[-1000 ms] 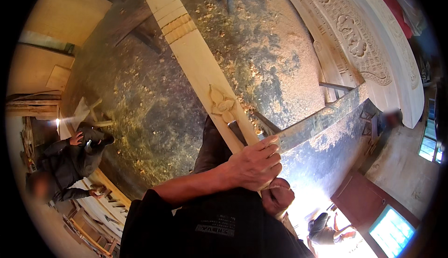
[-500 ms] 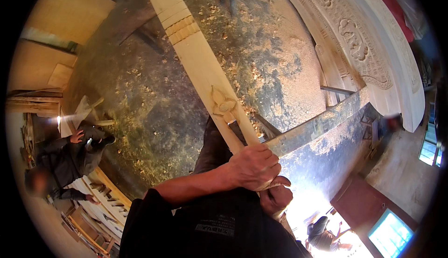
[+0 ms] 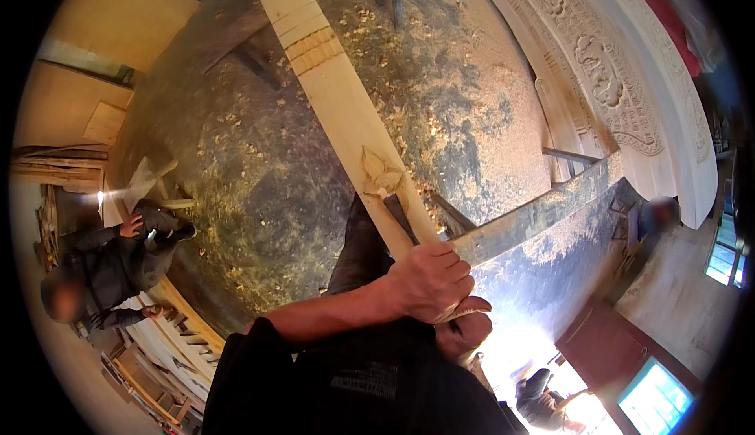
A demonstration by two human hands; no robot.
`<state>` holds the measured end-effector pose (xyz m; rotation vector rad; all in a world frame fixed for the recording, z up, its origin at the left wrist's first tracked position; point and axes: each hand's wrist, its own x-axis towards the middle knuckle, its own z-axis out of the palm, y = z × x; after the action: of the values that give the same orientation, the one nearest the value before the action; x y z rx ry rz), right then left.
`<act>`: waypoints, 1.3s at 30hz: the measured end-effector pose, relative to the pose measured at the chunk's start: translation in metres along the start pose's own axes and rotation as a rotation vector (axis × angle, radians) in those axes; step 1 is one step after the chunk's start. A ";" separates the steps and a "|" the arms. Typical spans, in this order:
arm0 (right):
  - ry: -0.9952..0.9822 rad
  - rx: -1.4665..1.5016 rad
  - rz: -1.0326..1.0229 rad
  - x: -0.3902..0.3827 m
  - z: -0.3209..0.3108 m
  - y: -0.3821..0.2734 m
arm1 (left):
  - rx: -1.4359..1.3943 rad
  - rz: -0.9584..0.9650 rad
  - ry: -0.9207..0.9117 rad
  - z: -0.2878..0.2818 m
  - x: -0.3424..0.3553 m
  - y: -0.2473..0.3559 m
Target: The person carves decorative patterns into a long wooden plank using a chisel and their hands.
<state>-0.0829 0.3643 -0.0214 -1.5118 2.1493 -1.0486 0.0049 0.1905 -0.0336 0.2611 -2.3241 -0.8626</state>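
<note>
A long pale wooden board (image 3: 346, 105) slants from the top of the view down to my hands. It bears a carved leaf-and-flower relief (image 3: 381, 171) near its close end and a ridged band (image 3: 314, 51) further up. The flat dark blade of a carving chisel (image 3: 399, 215) lies along the board, its tip at the flower's lower edge. My left hand (image 3: 429, 282) is wrapped round the chisel, over the board's near end. Just below it, my right hand (image 3: 464, 331) is closed with its thumb up, gripping the tool's rear end. The handle is hidden by my fingers.
A bench beam (image 3: 543, 211) crosses under the board at right. A large carved panel (image 3: 598, 65) stands at upper right. Shavings cover the floor (image 3: 259, 160). Co-workers (image 3: 126, 262) sit at left, lower right (image 3: 543, 399) and far right (image 3: 659, 213). Planks (image 3: 59, 169) lie at left.
The chisel tip has advanced slightly up the board to the flower, with a pale chip at it. Both hands keep their hold. The left co-worker's lower hand has risen a little; the view has shifted slightly.
</note>
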 end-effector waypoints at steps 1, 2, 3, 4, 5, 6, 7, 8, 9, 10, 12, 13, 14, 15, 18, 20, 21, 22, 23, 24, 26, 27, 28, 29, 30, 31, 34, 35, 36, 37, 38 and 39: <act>-0.001 -0.002 -0.023 0.002 0.003 0.001 | -0.010 -0.002 0.007 -0.001 0.001 0.000; -0.005 0.006 -0.004 0.003 0.004 0.001 | -0.019 -0.004 0.014 0.000 0.002 0.002; -0.012 0.006 0.019 0.000 0.002 0.001 | -0.037 -0.006 0.023 0.001 0.002 0.004; -0.018 0.006 0.043 -0.001 0.001 0.001 | -0.040 0.000 0.022 0.000 0.002 0.004; -0.005 0.026 0.034 0.003 0.001 -0.001 | -0.044 0.007 0.021 -0.002 0.002 0.004; 0.009 0.043 0.029 0.008 0.000 -0.005 | -0.051 0.015 0.017 -0.003 0.001 0.004; 0.024 0.061 0.024 0.010 0.000 -0.008 | -0.037 0.037 0.017 -0.005 0.001 0.004; 0.007 0.052 0.055 0.006 -0.004 -0.009 | -0.025 0.059 0.016 -0.006 0.001 0.004; -0.014 0.043 0.085 0.000 -0.009 -0.010 | -0.011 0.076 0.017 -0.006 0.000 0.004; -0.035 0.033 0.116 -0.002 -0.012 -0.012 | 0.011 0.091 0.008 -0.005 -0.001 0.003; -0.002 0.006 0.088 -0.004 -0.013 -0.012 | 0.053 0.120 -0.011 -0.002 -0.004 0.001; 0.013 -0.008 0.074 -0.005 -0.013 -0.013 | 0.051 0.119 -0.035 -0.002 -0.005 0.001; 0.007 -0.028 0.084 -0.006 -0.014 -0.013 | 0.052 0.122 -0.056 -0.004 -0.006 0.002; 0.003 -0.048 0.096 -0.009 -0.014 -0.013 | 0.053 0.125 -0.081 -0.004 -0.006 0.002; -0.009 -0.096 0.094 -0.011 -0.017 -0.016 | 0.039 0.130 -0.086 0.000 -0.009 0.001; 0.005 -0.085 0.090 -0.009 -0.015 -0.018 | 0.037 0.133 -0.097 0.001 -0.010 0.000; 0.022 -0.061 0.093 -0.008 -0.014 -0.019 | 0.037 0.134 -0.104 0.000 -0.010 0.000; 0.040 -0.036 0.096 -0.007 -0.013 -0.019 | 0.027 0.129 -0.099 0.001 -0.010 0.000; 0.036 -0.024 0.099 -0.005 -0.012 -0.019 | 0.018 0.124 -0.094 0.001 -0.009 0.000; 0.030 -0.013 0.101 -0.004 -0.012 -0.020 | 0.008 0.117 -0.087 0.001 -0.009 0.000; 0.024 0.016 0.136 -0.003 -0.013 -0.023 | -0.004 0.107 -0.075 0.001 -0.009 0.001; 0.021 0.036 0.169 -0.003 -0.013 -0.025 | -0.009 0.100 -0.070 0.001 -0.009 0.001; 0.017 0.055 0.201 -0.004 -0.013 -0.027 | -0.016 0.090 -0.069 0.001 -0.008 0.002; 0.022 0.057 0.214 -0.004 -0.013 -0.027 | -0.024 0.079 -0.068 0.001 -0.008 0.003; 0.029 0.056 0.227 -0.006 -0.012 -0.027 | -0.033 0.072 -0.066 0.001 -0.008 0.003; 0.035 0.055 0.240 -0.006 -0.011 -0.026 | -0.030 0.065 -0.052 0.002 -0.008 0.003; 0.023 0.055 0.262 -0.003 -0.011 -0.026 | -0.018 0.050 -0.030 0.002 -0.007 0.002; 0.016 0.045 0.270 -0.002 -0.012 -0.026 | -0.014 0.048 -0.034 0.001 -0.006 0.002; 0.007 0.035 0.277 -0.001 -0.013 -0.025 | -0.008 0.045 -0.037 -0.001 -0.005 0.002; -0.003 0.026 0.284 0.000 -0.013 -0.024 | 0.000 0.034 -0.043 -0.001 -0.005 0.002; -0.005 0.040 0.256 0.001 -0.013 -0.022 | 0.007 0.022 -0.049 -0.002 -0.006 0.003; -0.007 0.053 0.228 0.001 -0.013 -0.019 | 0.013 0.012 -0.054 -0.002 -0.006 0.003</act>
<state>-0.0787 0.3647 0.0014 -1.2114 2.2078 -1.0103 0.0104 0.1945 -0.0332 0.2315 -2.3790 -0.8587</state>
